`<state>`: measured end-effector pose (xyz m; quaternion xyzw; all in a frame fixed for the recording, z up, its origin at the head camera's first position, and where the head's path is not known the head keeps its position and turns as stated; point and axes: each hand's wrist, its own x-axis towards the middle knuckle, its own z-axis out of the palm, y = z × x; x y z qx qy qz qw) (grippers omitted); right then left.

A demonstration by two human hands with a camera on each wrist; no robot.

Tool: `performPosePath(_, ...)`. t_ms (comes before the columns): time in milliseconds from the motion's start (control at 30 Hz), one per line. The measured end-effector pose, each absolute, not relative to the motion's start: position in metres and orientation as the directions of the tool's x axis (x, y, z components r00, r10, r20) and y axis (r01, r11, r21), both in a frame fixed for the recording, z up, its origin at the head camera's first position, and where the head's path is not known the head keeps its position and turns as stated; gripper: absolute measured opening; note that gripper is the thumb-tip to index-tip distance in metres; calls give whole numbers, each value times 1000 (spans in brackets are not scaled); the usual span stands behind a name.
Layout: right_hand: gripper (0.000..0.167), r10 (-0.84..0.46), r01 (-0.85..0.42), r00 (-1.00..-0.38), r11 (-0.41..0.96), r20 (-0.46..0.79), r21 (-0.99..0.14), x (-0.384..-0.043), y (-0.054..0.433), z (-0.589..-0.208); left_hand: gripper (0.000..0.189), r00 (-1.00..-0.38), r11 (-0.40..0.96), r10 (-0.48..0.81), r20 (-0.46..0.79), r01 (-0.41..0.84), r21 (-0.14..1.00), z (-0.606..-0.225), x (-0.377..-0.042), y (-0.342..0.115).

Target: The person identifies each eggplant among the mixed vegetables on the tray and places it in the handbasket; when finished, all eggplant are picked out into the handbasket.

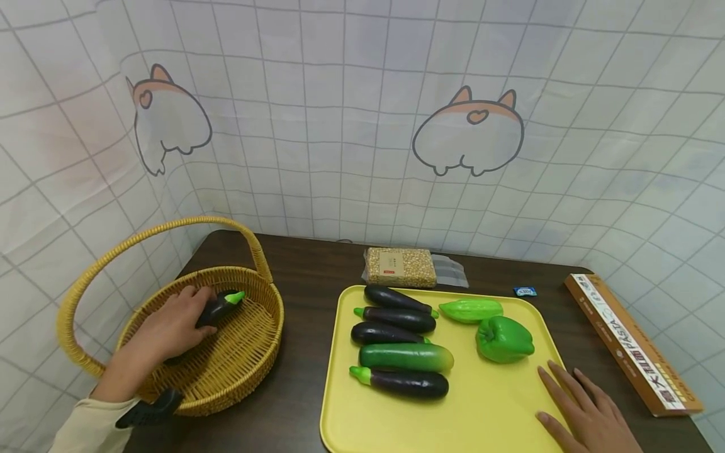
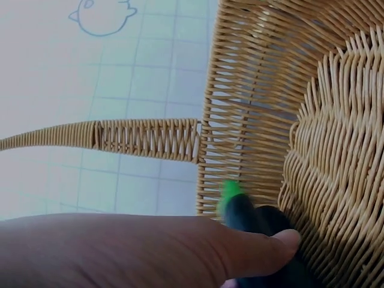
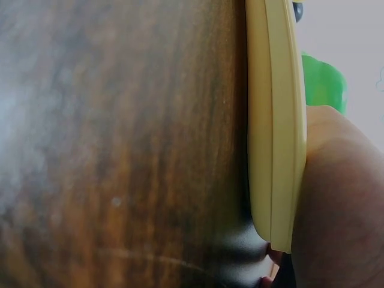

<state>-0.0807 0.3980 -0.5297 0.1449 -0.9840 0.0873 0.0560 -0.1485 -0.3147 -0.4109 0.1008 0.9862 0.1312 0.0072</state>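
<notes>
Inside the wicker basket (image 1: 249,352) at the left, my left hand (image 1: 177,324) grips a dark eggplant (image 1: 213,310) with a bright green stem. In the left wrist view, my thumb lies across this eggplant (image 2: 241,211), and a second dark shape (image 2: 275,219) shows beside it; much of both is hidden. My right hand (image 1: 589,415) rests with spread fingers at the right edge of the yellow tray (image 1: 487,409), holding nothing. Several eggplants (image 1: 404,384), a green cucumber-like vegetable (image 1: 404,357), a bitter melon (image 1: 472,309) and a green bell pepper (image 1: 503,340) lie on the tray.
Behind the tray lies a clear bag of grains (image 1: 401,267). A small blue packet (image 1: 525,291) is near the tray's far right corner. Along the right side is a long pasta box (image 1: 631,343). The basket's tall handle (image 1: 141,236) arches over its opening.
</notes>
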Motion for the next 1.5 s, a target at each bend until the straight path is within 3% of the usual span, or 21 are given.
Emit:
performPosePath(533, 74, -270, -294, -953, 936, 138, -192, -79, 398, -527, 47, -973, 941, 231, 16, 227, 249, -409, -149, -315)
performPosePath(933, 74, -284, -314, -943, 931, 175, -183, -78, 399, -529, 35, -927, 881, 336, 168, 373, 292, -383, -141, -292)
performPosePath(1233, 74, -280, -311, -944, 930, 174, -197, -78, 400, -528, 38, -851, 822, 405, 335, 499, 274, -379, -119, -250)
performPosePath(1500, 73, -277, -308, -947, 929, 166, -204, -78, 400, -528, 33, -796, 755, 445, 411, 580, 306, -384, -107, -206)
